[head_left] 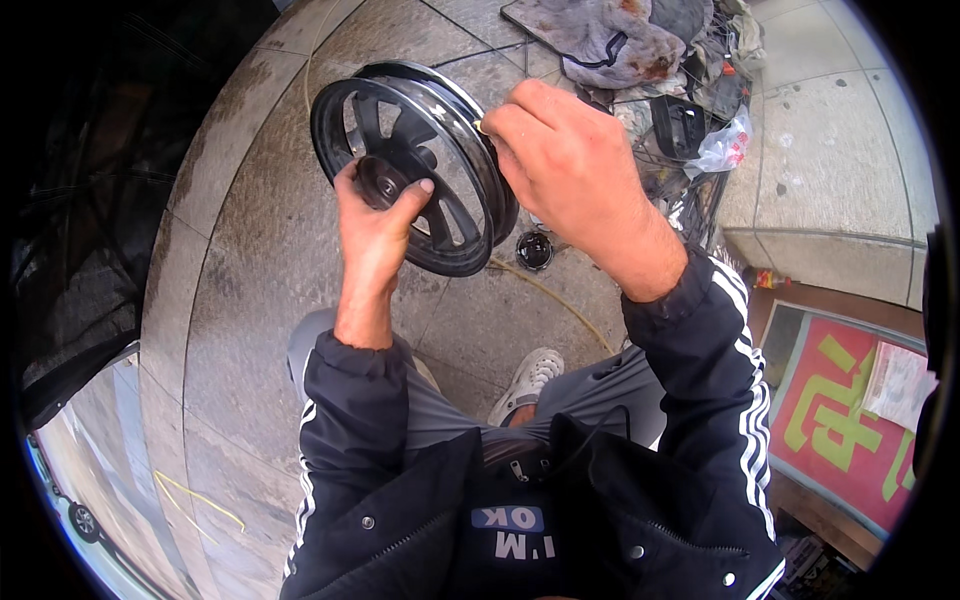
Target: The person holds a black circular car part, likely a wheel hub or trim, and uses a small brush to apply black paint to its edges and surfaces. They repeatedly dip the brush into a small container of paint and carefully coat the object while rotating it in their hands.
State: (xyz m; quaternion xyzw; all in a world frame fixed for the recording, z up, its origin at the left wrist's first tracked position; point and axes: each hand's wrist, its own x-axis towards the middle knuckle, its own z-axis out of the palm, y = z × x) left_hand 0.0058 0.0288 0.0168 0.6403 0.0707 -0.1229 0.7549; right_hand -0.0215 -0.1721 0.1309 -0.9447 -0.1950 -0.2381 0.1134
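Note:
A black spoked wheel rim (410, 130) is held up in front of me, tilted, with no tyre on it. My left hand (372, 232) grips it by the central hub, the thumb lying across the hub's near side. At the rim's right edge, my right hand (572, 160) is closed in a pinch against or very near the outer band. A small yellowish tip shows by its fingertips; the rest of what it holds is hidden. Below the rim, on the floor, stands a small round pot (534, 250) with glossy black contents.
Stained grey cloths (610, 45) lie at the far right, near a black plastic box (678, 127) and a clear plastic bag (725, 145). A yellowish hose (560, 300) runs over the floor. A red board (840, 420) with yellow markings is at the right. My shoe (530, 385) is below the pot.

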